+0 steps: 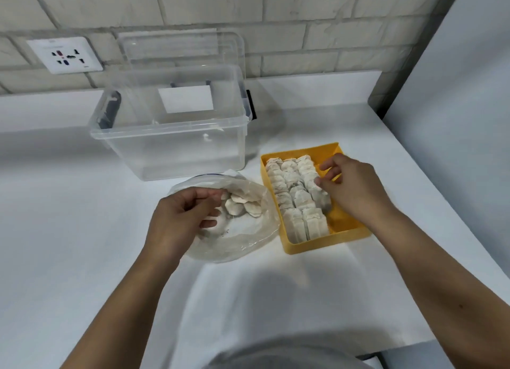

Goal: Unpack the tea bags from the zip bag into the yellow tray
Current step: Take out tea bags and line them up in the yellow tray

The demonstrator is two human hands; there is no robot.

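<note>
Under right fingers (321,181), tea bags (298,197), tray (342,222)

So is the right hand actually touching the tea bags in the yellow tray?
Touching. The head view shows the right hand with its fingertips pressed on the tea bags in the yellow tray, no gap visible.

One yellow tray (345,234) held tea bags (296,194) packed in three rows, too tightly overlapped for an exact count. One zip bag (248,239) contained roughly four more. One clear bin (171,147), one wall socket (66,55), two hands.
</note>
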